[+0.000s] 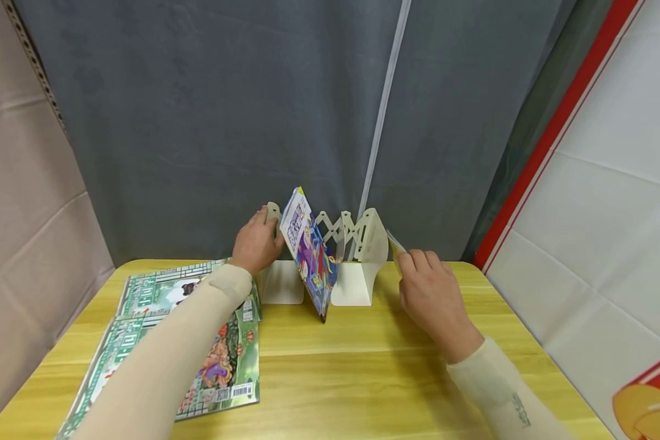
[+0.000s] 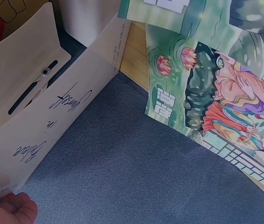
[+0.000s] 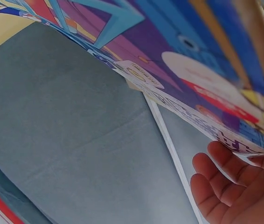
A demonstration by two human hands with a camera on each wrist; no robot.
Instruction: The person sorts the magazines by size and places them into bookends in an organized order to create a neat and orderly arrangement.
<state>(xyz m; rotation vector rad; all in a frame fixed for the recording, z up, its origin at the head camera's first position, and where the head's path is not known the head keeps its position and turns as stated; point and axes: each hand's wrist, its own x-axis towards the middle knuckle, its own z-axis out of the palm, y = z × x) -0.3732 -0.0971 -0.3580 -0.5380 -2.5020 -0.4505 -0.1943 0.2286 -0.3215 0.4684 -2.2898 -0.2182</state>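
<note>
A white expandable bookend (image 1: 371, 250) with crisscross metal links stands at the back of the table. My left hand (image 1: 257, 243) grips the upper part of its left end plate; in the left wrist view, fingers (image 2: 20, 207) curl at the plate's edge, near printed script. One colourful magazine (image 1: 308, 250) leans at a slant between the end plates. Just right of the bookend, my right hand (image 1: 431, 299) holds another magazine (image 1: 394, 243), seen nearly edge-on from the head. Its bright purple and blue cover (image 3: 169, 60) fills the top of the right wrist view, fingers at its edge.
Several green-bordered magazines (image 1: 220, 366) lie overlapping on the left of the wooden table (image 1: 330, 379). A grey curtain (image 1: 225, 122) hangs right behind the table, and a white panel with a red border (image 1: 599, 201) stands along the right side.
</note>
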